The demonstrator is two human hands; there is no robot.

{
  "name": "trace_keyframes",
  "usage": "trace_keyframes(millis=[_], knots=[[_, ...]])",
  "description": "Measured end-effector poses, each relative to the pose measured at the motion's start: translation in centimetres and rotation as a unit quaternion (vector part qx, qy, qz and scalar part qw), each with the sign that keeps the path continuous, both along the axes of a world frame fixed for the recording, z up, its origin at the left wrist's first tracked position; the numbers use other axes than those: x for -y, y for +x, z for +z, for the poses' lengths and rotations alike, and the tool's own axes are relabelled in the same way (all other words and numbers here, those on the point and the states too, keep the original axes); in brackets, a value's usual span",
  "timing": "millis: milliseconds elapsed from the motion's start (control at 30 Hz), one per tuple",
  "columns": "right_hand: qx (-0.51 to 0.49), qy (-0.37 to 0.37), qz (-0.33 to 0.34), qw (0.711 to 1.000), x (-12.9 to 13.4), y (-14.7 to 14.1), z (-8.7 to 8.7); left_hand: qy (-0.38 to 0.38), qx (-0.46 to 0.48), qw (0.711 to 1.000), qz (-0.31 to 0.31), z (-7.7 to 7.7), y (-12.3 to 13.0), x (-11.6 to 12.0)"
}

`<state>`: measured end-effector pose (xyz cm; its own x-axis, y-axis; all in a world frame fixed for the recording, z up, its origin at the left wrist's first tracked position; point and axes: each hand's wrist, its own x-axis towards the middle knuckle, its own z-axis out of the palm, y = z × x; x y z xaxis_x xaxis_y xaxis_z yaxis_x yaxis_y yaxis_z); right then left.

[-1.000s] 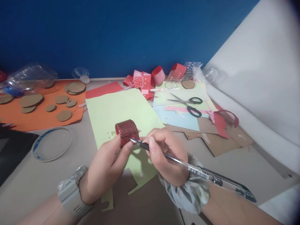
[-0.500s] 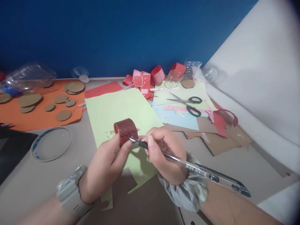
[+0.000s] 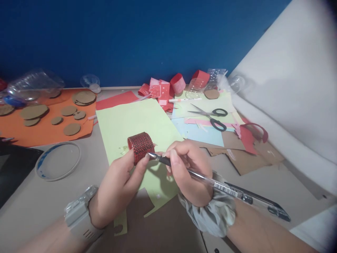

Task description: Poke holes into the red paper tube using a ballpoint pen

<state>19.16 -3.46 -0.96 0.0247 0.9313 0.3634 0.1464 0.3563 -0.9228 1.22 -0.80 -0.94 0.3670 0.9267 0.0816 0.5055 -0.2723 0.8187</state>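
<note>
A small red paper ring (image 3: 142,144) with a black checkered pattern is pinched between the thumb and fingers of my left hand (image 3: 119,188). My right hand (image 3: 188,172) grips a clear pen (image 3: 223,188) with a black grip. Its metal tip is at the ring's lower right edge, close to my left thumb; whether it touches the ring I cannot tell. Below both hands lies a light green sheet (image 3: 131,116) with cut lower edges.
Scissors (image 3: 210,113) lie on coloured papers at the right, beside brown cardboard (image 3: 244,163). Red paper rings (image 3: 178,83) stand at the back. Cardboard discs (image 3: 72,129) rest on an orange sheet (image 3: 56,138) at the left, near a tape ring (image 3: 42,175).
My right hand and the pen have shifted slightly right, so the pen tip has moved from the patterned face toward the ring's right edge. My left hand has barely moved.
</note>
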Motion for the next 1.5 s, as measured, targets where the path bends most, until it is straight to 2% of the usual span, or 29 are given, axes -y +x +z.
trace_keyframes(millis=[833, 1233, 1500], knots=[[0.006, -0.001, 0.01, 1.0, -0.15, 0.15, 0.03, 0.016, 0.01, 1.0, 0.004, 0.12, 0.25, -0.17], [-0.034, -0.012, 0.019, 0.999, -0.3, 0.14, -0.05, 0.019, 0.018, 1.0, 0.007, -0.03, 0.16, -0.13], [-0.029, -0.025, -0.001, 0.999, -0.44, 0.34, -0.03, 0.045, 0.031, 0.998, 0.01, -0.5, 0.09, -0.14]])
